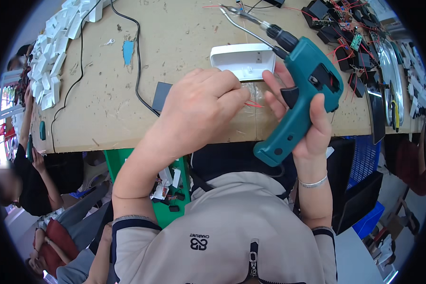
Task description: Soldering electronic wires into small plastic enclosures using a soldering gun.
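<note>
My right hand (307,128) is wrapped round the handle of a green soldering gun (312,71), with the thumb across the grip and fingers near the black trigger. The gun's metal tip and thin curved feed tube point up and to the left, over the table. My left hand (206,102) is closed in a pinch, and thin red wires (254,104) stick out at its fingertips. Whatever else it holds is hidden behind the fingers. Just beyond both hands lies an open white plastic housing (245,61), hollow side showing. A dark flat block (162,96) lies left of my left hand.
White plastic housings (49,71) are heaped at the far left. Black boxes with red wires and small boards (355,42) crowd the far right. A black cable (138,52) crosses the table. Beneath the front edge stands a green bin (168,213); other people sit at the left.
</note>
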Demonstrator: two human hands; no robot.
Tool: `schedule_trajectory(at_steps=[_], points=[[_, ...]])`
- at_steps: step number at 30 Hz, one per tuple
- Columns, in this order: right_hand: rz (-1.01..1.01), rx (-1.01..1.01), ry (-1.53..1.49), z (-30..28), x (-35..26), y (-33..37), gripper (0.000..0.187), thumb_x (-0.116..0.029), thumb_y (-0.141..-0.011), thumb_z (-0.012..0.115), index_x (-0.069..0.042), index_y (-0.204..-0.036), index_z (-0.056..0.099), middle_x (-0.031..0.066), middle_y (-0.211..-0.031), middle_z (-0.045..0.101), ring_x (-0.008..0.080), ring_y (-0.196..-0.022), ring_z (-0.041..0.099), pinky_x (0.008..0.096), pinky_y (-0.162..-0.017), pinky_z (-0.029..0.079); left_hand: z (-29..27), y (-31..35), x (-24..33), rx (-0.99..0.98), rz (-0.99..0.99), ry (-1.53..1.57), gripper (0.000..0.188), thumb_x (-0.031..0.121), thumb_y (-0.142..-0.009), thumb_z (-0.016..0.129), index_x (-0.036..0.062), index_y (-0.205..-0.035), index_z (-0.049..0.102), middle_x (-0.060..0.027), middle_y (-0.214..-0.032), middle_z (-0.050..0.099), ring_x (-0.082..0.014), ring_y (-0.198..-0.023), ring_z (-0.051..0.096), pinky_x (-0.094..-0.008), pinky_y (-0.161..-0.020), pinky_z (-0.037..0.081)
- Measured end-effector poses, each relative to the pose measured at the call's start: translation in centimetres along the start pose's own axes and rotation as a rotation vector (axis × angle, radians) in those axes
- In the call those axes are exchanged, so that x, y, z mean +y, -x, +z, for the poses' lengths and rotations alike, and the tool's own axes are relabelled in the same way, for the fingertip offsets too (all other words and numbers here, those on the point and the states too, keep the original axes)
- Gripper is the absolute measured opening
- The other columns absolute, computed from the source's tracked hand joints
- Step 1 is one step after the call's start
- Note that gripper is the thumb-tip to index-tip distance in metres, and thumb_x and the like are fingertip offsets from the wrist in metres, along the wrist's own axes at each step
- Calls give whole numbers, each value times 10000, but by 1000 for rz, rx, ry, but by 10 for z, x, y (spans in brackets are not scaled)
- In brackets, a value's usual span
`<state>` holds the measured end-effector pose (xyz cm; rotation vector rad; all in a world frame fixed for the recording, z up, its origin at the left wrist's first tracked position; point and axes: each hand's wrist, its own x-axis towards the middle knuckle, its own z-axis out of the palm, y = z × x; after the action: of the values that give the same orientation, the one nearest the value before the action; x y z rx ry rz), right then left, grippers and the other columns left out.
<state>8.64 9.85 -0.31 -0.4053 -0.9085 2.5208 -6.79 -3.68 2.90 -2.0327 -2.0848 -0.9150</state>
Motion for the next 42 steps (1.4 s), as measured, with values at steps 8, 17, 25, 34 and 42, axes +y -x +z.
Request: schedule_trajectory(at_steps=[8, 17, 25, 34, 42], points=[[-1, 47, -46, -4, -2, 2, 680, -346, -903, 585, 21, -1398, 298, 214, -1411, 367, 352, -1316, 360, 441, -1096, 320, 7, 1, 4, -143, -74, 174, 185, -18, -709, 653, 36, -877, 598, -70, -757, 537, -228, -623, 569, -305, -510, 447], [-101, 70, -8, -19, -5, 33, 710, -329, -890, 607, 29, -1404, 272, 222, -1417, 357, 372, -1331, 330, 449, -1107, 303, 45, 11, 34, 159, -252, 384, 132, -53, -775, 626, 9, -887, 596, -46, -736, 510, -119, -561, 487, -234, -504, 392], [-60, 105, 107, -16, -4, 33, 838, -450, -857, 602, 2, -1441, 206, 214, -1461, 292, 370, -1365, 263, 442, -1135, 243, 54, 8, 43, 135, -342, 368, 160, -50, -788, 643, 9, -933, 611, -53, -750, 504, -145, -602, 503, -258, -522, 409], [-68, 96, 119, -18, -3, 33, 830, -456, -862, 592, 14, -1433, 217, 210, -1450, 313, 356, -1364, 276, 438, -1138, 238, 54, 7, 43, 70, -284, 322, 143, -32, -775, 665, 9, -908, 636, -85, -772, 540, -200, -639, 545, -284, -546, 436], [-58, 87, 108, -18, -3, 33, 833, -448, -858, 602, 18, -1432, 219, 212, -1453, 307, 358, -1362, 278, 437, -1137, 241, 60, 3, 35, 215, -41, 76, 211, 30, -636, 695, 78, -832, 631, -22, -729, 520, -191, -618, 541, -312, -509, 405]])
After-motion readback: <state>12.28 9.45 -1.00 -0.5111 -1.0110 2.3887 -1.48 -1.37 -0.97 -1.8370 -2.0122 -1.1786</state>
